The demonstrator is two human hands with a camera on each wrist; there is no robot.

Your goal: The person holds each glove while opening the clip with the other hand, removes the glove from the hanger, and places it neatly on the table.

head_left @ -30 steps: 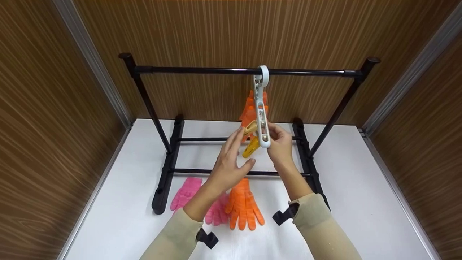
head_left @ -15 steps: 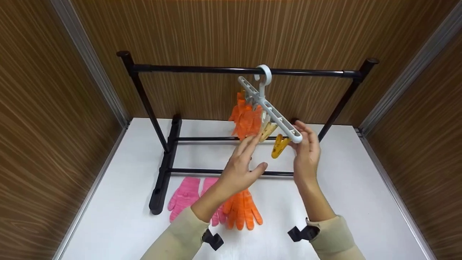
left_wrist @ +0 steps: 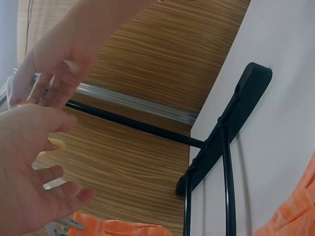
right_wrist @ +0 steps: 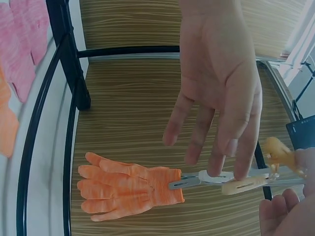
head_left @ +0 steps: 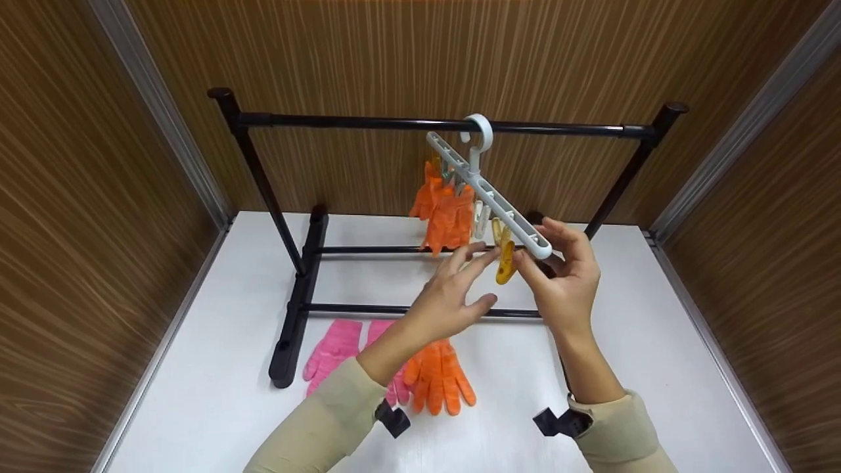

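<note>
So far one orange glove (head_left: 447, 217) is hanging clipped to the white hanger (head_left: 489, 197); beneath the wrists, its mate (head_left: 439, 374) and a pink pair (head_left: 338, 348) are lying flat (unclipped). Right hand (head_left: 565, 282) is pinching the yellow clip (head_left: 504, 257); left hand (head_left: 453, 299) is reaching with spread fingers.

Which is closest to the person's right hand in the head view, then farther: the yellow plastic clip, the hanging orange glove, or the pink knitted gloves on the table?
1. Yellow plastic clip, just left of the right hand.
2. Hanging orange glove, further left on the hanger.
3. Pink knitted gloves, down left on the table.
</note>
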